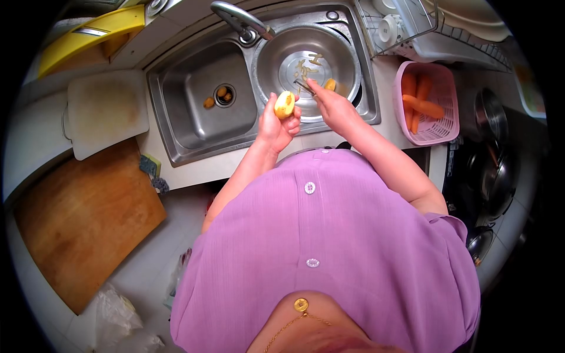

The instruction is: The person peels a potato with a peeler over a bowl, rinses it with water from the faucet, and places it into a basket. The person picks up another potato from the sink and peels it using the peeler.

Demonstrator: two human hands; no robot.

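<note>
Potato, part-peeled, grasped in left hand, toward basin's 7 o'clock; long axis roughly 1-to-7 o'clock. Right hand grips peeler at potato's 2 o'clock (looks just clear of it). Left hand nearer, fingers wrapped beneath.

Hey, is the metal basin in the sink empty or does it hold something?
The basin isn't empty: pale peelings lie on its bottom, beyond the right hand.

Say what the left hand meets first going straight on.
Probably the peeler in the right hand; depth is unclear, so the left hand and potato might pass beneath it toward the basin.
</note>
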